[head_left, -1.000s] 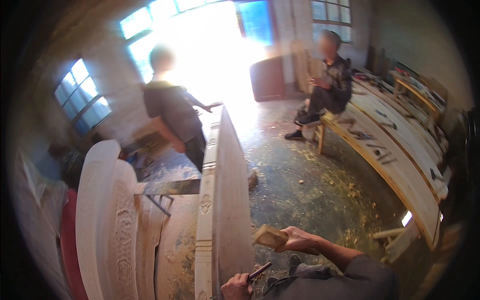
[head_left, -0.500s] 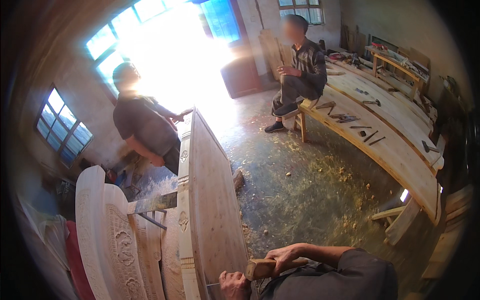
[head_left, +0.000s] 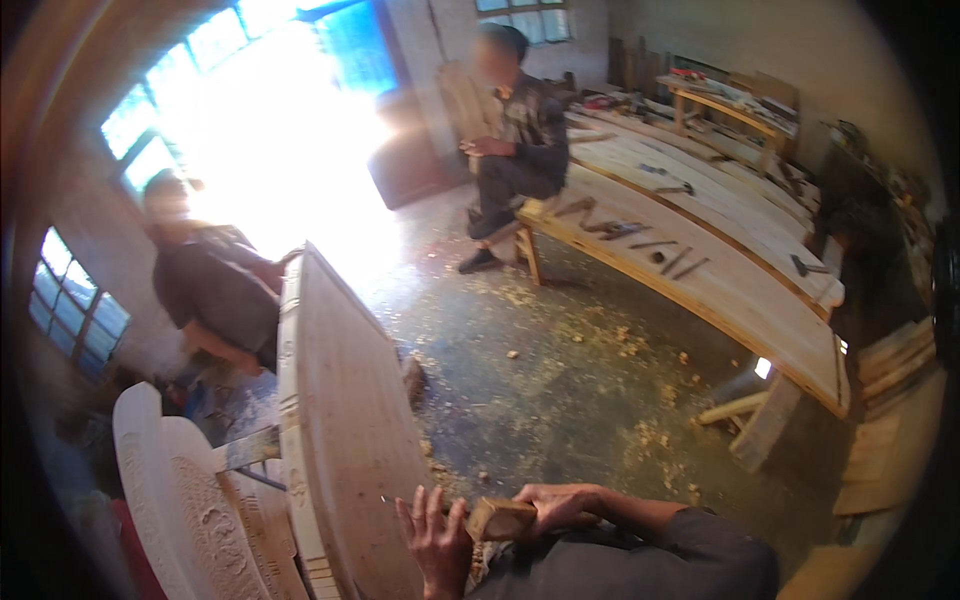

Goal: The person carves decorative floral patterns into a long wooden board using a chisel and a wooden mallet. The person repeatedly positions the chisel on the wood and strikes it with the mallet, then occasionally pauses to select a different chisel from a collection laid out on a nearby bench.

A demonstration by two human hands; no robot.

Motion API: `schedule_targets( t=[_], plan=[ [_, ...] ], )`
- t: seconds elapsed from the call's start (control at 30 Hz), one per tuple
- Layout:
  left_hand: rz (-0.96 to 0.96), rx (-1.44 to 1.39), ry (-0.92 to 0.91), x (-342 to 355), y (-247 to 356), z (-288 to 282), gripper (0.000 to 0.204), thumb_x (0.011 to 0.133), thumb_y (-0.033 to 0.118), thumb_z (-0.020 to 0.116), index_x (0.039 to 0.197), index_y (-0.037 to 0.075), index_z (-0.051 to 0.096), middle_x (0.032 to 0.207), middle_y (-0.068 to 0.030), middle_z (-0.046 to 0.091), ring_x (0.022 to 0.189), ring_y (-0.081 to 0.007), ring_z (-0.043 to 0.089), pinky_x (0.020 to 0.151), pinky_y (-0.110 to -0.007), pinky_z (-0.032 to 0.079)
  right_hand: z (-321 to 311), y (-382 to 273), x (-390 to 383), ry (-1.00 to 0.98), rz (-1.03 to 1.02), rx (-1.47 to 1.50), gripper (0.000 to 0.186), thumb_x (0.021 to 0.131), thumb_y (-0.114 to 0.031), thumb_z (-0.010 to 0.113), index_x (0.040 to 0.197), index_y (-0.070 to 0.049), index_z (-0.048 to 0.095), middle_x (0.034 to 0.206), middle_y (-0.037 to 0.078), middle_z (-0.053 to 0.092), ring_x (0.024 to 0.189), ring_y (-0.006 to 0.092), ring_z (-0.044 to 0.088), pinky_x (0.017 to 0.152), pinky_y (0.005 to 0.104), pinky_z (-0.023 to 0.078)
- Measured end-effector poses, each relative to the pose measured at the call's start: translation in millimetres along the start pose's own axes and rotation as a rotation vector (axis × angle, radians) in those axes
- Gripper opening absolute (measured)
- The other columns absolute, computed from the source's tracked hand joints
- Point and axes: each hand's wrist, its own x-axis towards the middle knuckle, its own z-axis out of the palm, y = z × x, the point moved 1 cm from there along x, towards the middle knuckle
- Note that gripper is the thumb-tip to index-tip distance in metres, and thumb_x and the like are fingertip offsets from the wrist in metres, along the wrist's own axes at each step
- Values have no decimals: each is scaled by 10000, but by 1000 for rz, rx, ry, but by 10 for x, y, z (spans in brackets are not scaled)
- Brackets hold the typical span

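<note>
My right hand (head_left: 555,507) is closed round the handle of a wooden mallet, and its block-shaped head (head_left: 503,520) points towards my left hand. My left hand (head_left: 437,540) is beside a large upright wooden panel (head_left: 350,430), fingers partly stretched. It holds a chisel, whose thin metal tip (head_left: 388,499) pokes out past the fingers in front of the panel face; the rest is hidden by the hand. Carved motifs run along the panel's narrow edge (head_left: 291,400).
Left of the panel stand carved pale boards (head_left: 205,500). A person (head_left: 215,290) rests a hand on the panel's far end. Another person (head_left: 520,150) sits at a long workbench (head_left: 720,265) bearing hammers and chisels. Wood chips (head_left: 620,345) litter the floor.
The view has swung right, so the room sits further left. My left hand has risen along the panel, its fingers straighter, and the chisel tip has lifted with it. The mallet stays close beside it.
</note>
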Motion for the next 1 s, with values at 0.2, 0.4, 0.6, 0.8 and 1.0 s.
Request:
schedule_targets(
  t=[0.2, 0.4, 0.6, 0.8, 1.0],
  plan=[
    [-300, -549, 23, 450, 263, 322, 176, 797, 28, 759, 970, 41, 727, 1053, -155, 695, 997, -365, 680, 876, -456, 548, -310, 106, -490, 316, -82, 118, 456, 778, -148, 856, 1174, -5, 681, 1037, 2, 721, 982, 80, 607, 863, 293, 497],
    [-248, -801, -293, 720, 283, 1026, 198, 784, 33, 756, 976, 46, 711, 954, -115, 717, 903, -337, 698, 760, -417, 548, -516, -86, -652, 461, -105, 152, 536, 791, -158, 860, 1255, 12, 651, 1090, 21, 721, 1027, 95, 614, 931, 289, 494],
    [-329, -1208, -537, 1059, 193, 1669, 190, 814, 67, 742, 976, 1, 667, 860, -142, 708, 754, -271, 710, 699, -361, 544, -832, -287, -409, 517, -154, 217, 557, 810, -135, 867, 1301, 1, 641, 1193, 19, 709, 1104, 90, 604, 985, 292, 497],
    [-705, -1587, -623, 1761, 133, 2248, 222, 988, 183, 684, 1010, -35, 641, 833, -81, 725, 773, -100, 633, 706, -295, 533, -1347, -521, -228, 734, -129, 162, 641, 816, -132, 870, 1386, -8, 603, 1259, 40, 712, 1142, 111, 627, 1009, 318, 515],
    [-477, -1196, -533, 2627, -49, 2771, 141, 940, 123, 717, 999, 1, 680, 779, -111, 703, 678, -159, 674, 631, -316, 513, -1868, -556, -572, 1051, 140, -131, 592, 819, -169, 871, 1338, -19, 627, 1240, 113, 723, 1138, 162, 667, 999, 332, 529]
  ],
)
